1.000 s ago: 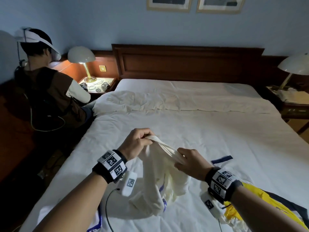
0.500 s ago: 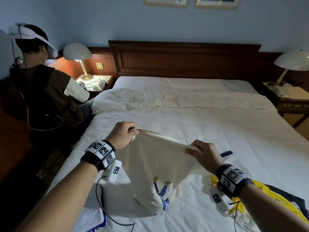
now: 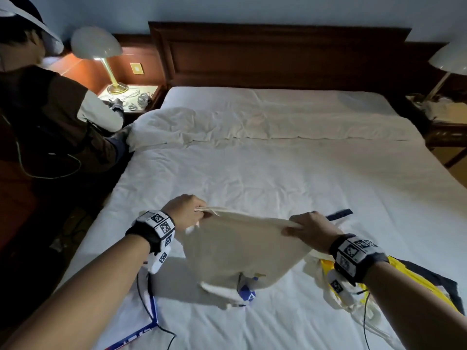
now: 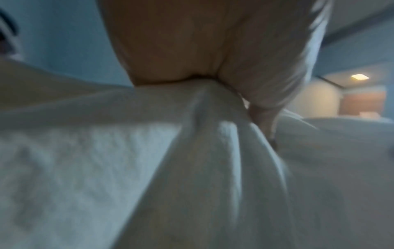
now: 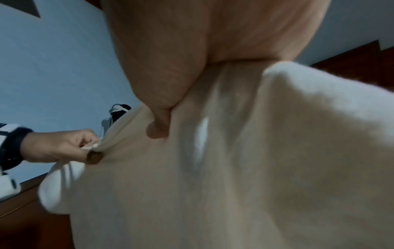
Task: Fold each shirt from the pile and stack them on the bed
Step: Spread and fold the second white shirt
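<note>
cream shirt (image 3: 242, 248) top edge pinched taut, left hand (image 3: 185, 210), right hand (image 3: 312, 229), above bed (image 3: 278, 178)

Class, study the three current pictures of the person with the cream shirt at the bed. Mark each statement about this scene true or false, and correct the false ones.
1. Both hands pinch the top edge of the cream cotton shirt. True: left hand, right hand.
2. The shirt lies folded flat on the white bed. False: it hangs unfolded, only its lower end on the bed.
3. A yellow and black garment lies under the right forearm. True.
4. The brass bedside lamp is off. False: it is lit.
</note>
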Demonstrator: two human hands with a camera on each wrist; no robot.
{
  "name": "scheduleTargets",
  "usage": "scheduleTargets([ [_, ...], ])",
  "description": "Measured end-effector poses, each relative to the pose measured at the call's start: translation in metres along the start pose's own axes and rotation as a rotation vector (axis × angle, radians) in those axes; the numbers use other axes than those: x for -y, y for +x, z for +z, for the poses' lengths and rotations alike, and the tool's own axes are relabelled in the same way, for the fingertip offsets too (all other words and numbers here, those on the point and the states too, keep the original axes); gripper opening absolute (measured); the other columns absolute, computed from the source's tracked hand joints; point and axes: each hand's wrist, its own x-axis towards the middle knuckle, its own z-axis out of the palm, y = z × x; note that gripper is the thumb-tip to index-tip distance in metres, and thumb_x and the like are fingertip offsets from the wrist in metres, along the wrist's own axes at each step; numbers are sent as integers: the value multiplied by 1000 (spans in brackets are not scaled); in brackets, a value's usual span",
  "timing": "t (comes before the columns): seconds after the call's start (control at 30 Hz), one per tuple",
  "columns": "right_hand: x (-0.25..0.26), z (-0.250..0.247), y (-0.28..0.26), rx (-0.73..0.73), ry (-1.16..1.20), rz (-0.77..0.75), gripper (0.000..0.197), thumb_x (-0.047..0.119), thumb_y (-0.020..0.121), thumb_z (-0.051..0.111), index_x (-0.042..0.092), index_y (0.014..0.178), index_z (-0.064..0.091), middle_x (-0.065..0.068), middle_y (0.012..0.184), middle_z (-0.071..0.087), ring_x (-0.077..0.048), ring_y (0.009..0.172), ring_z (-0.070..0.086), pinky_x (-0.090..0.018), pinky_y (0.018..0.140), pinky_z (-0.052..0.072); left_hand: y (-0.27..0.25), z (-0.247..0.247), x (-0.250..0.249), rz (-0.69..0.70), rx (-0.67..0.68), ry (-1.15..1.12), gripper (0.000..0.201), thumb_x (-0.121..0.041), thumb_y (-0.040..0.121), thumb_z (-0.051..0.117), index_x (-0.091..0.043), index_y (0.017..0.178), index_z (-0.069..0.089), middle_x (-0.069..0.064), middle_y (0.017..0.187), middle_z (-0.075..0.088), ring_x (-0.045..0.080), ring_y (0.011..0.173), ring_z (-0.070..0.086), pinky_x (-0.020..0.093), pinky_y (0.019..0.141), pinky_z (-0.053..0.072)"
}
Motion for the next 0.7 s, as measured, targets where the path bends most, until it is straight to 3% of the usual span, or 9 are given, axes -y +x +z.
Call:
scheduleTargets([
  [0.1, -18, -12, 26, -18, 1, 16, 34, 53, 95, 62, 24, 76, 59, 3, 77, 63, -22, 81, 61, -38, 73, 51, 22, 7, 4, -14, 132, -178, 27, -34, 83, 83, -27, 61, 69, -8, 54, 54, 5, 52, 46, 24, 54, 36],
  [0.2, -33, -33, 55, 7, 19, 62, 40, 53, 96, 61, 22, 72, 56, 1, 75, 59, -23, 78, 59, -35, 69, 45, 49, 0, 2, -77, 158, -95, 40, -37, 84, 83, -21, 56, 58, -11, 52, 47, 7, 49, 43, 25, 53, 34],
  [0.33, -37, -72, 110, -45, 123, 54, 43, 48, 96, 65, 7, 85, 66, -10, 82, 64, -30, 82, 61, -36, 72, 47, 104, -25, -19, -170, 44, 93, 44, -50, 90, 73, -16, 67, 56, -1, 63, 56, 23, 64, 54, 29, 62, 41],
  [0.43, -32, -109, 150, -139, 53, 34, 45, 54, 95, 62, 12, 81, 62, -5, 75, 62, -31, 79, 60, -37, 70, 49, 143, -57, -44, -165, -49, 212, 33, -42, 92, 67, -19, 70, 57, 1, 76, 63, 30, 80, 62, 32, 72, 49],
  [0.53, -21, -152, 181, -317, 44, 21, 44, 54, 93, 65, 15, 73, 57, -4, 67, 58, -34, 69, 57, -38, 68, 53, 177, -103, -63, -115, -202, 318, 11, -34, 94, 64, -26, 89, 68, 5, 98, 71, 31, 94, 68, 36, 79, 53],
  [0.63, 5, -207, 191, -425, 20, -21, 37, 44, 97, 65, 9, 84, 65, -16, 74, 64, -36, 69, 61, -43, 67, 56, 189, -158, -84, -63, -345, 384, 12, -28, 95, 59, -27, 101, 70, 6, 102, 71, 33, 97, 69, 39, 80, 55],
  [0.7, 26, -248, 187, -497, -34, -35, 39, 51, 98, 58, 14, 87, 60, -13, 74, 63, -34, 67, 62, -43, 65, 58, 188, -197, -97, -33, -458, 392, 16, -23, 94, 57, -26, 104, 70, 8, 102, 71, 35, 96, 68, 39, 77, 54],
])
